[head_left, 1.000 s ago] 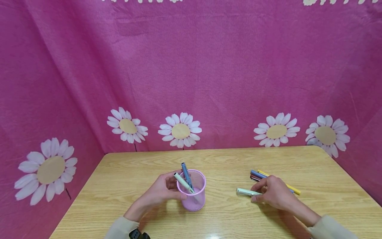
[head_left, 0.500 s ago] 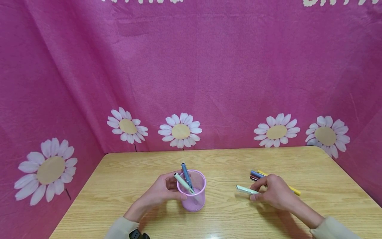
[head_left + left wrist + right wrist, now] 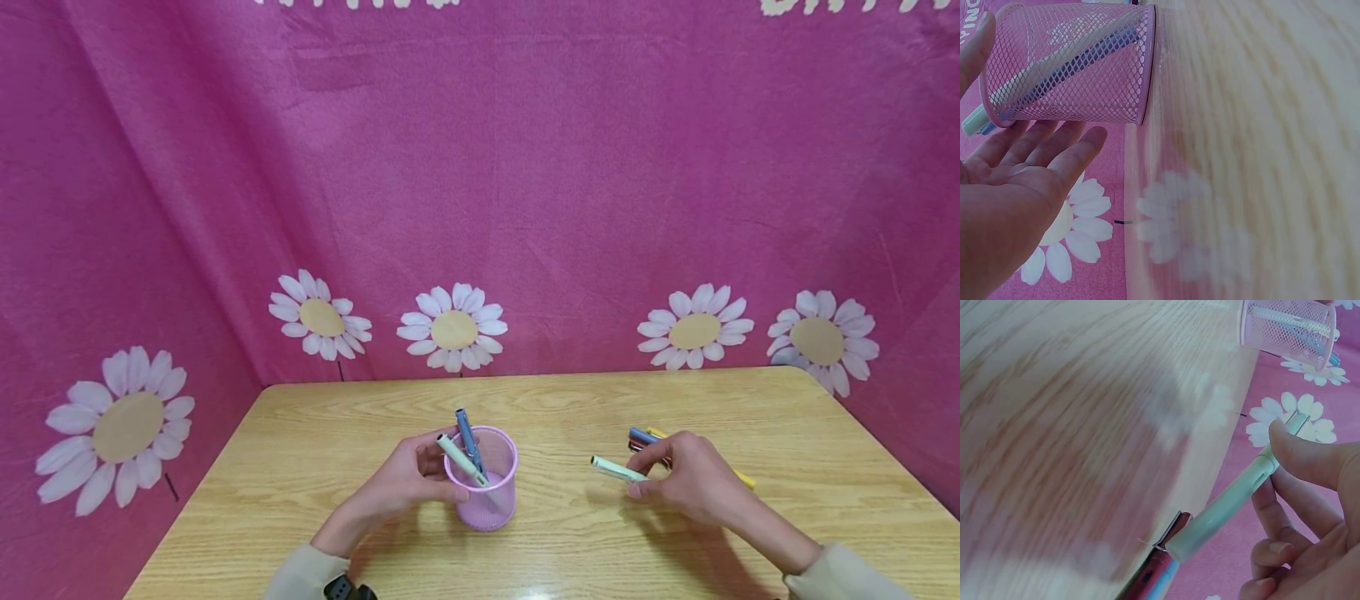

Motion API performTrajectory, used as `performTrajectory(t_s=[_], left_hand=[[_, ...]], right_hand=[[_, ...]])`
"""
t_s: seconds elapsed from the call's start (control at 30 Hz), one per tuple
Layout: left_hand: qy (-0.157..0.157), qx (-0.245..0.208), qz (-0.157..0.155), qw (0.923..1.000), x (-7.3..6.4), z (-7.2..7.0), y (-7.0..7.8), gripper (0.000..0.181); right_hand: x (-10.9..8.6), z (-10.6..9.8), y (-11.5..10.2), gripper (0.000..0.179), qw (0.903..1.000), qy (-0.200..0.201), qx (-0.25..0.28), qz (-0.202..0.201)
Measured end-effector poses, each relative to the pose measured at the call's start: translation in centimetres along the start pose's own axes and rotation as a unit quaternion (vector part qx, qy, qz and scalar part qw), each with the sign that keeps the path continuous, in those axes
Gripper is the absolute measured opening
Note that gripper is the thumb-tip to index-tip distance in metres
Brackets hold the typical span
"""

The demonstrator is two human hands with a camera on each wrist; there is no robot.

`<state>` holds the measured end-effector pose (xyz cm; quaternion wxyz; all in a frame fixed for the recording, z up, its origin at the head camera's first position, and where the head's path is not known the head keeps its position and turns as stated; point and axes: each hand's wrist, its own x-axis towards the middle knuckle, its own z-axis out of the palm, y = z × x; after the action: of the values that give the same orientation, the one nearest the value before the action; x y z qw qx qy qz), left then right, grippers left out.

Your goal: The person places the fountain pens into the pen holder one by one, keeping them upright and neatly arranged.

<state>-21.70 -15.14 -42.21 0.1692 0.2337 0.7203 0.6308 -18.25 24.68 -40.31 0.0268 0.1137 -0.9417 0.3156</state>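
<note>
Leftward from the right hand (image 3: pixel 690 479) juts a pen (image 3: pixel 617 469).

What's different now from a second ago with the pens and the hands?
The right hand has lifted its pale green pen a little higher above the table. It was already pinching that pen, and nothing was let go. The left hand stayed on the pink cup, with two pens leaning inside.

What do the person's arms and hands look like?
The left sleeve and right sleeve are pale beige. A black gadget, partly out of view, shows by the left sleeve. The left hand and right hand show no gloves or rings.
</note>
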Motion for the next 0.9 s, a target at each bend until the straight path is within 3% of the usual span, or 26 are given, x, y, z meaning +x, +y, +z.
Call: performTrajectory(t_s=[0.37, 0.67, 0.9], left_hand=[[0.001, 0.007, -0.004, 1.0000, -0.1, 0.0, 0.0, 0.075], [0.003, 0.007, -0.003, 1.0000, -0.1, 0.0, 0.0, 0.076], [0.000, 0.003, 0.005, 1.0000, 0.0, 0.0, -0.1, 0.077]], right_hand=[[-0.2, -0.4, -1.0, 0.020, 0.9999, -0.004, 0.005, -0.014], [-0.2, -0.9, -2.2, 0.018, 0.9990, -0.008, 0.043, -0.006], [-0.2, -1.0, -3.2, 0.017, 0.9977, -0.004, 0.064, -0.024]])
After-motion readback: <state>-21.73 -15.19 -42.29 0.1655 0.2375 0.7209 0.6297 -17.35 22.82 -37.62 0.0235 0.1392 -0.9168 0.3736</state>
